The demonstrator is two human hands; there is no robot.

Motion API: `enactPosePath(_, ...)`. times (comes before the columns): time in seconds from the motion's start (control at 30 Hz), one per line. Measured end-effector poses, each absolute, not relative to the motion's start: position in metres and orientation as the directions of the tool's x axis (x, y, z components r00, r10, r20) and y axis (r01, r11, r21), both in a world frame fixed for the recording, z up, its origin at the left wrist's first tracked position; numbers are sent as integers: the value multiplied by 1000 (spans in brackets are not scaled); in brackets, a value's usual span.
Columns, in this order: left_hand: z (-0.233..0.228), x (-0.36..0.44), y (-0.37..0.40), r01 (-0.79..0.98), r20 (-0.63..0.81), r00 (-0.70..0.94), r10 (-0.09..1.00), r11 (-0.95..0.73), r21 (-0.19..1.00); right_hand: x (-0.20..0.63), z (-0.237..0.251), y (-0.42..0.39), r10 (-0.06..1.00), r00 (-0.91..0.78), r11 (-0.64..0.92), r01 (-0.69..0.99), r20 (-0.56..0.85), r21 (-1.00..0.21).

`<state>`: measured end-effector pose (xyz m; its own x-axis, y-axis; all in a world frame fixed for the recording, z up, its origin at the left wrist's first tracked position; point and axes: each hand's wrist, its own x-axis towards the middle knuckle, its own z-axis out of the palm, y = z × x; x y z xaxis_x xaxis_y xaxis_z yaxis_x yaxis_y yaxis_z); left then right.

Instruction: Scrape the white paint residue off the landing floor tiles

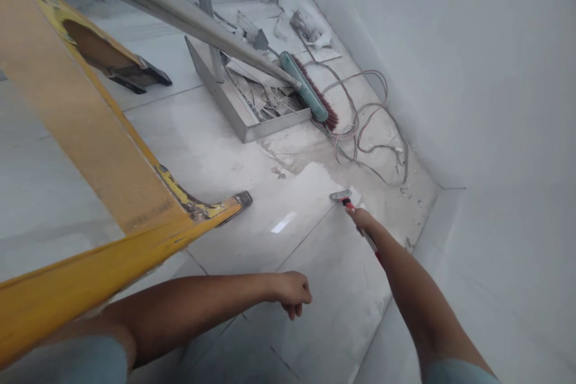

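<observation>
My right hand (pixel 362 220) is closed round the red-and-white handle of a floor scraper (pixel 341 195). The metal head rests on the pale tiled floor (pixel 333 252), close to a tile joint and a small white scrap. White dust lies on the tiles just beyond the blade. Nearer to me, my left hand (pixel 294 293) hangs over the floor with its fingers curled in. Nothing shows in it, and it is apart from the scraper.
A yellow stepladder (pixel 148 252) stands at the left. Ahead, a metal long-handled dustpan (pixel 225 102) holds debris, with a green broom head (pixel 306 87) at its edge. Loose cables (pixel 355 126) and crumpled paper (pixel 292 3) lie along the white wall (pixel 472 72).
</observation>
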<state>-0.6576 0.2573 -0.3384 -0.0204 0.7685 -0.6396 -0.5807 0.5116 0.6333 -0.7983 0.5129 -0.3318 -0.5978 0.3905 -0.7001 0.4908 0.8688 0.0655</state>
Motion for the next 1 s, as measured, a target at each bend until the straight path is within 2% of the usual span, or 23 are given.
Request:
enactPosePath(0.1,-339,-657,262,-595,-638,-31,769,499,630,-817,-328,512,459,-567,811,582,-684,62)
enactPosePath(0.27,-344,-659,264,-659,-633,-65,772,443,608,-806,-326,508,367,-544,860,507,-755,53)
enactPosePath(0.47,-345,-661,264,-654,-617,-64,784,434,620,-835,-329,514,479,-555,757,653,-680,1)
enactPosePath(0.63,-346,-661,261,-682,-624,-65,778,422,597,-783,-329,494,350,-520,862,505,-779,50)
enactPosePath(0.87,-340,-658,266,-658,-593,-34,804,429,619,-772,-335,472,419,-543,838,539,-727,80)
enactPosePath(1.0,-336,-663,266,-668,-608,-47,793,427,609,-751,-340,456,286,-580,906,424,-763,17)
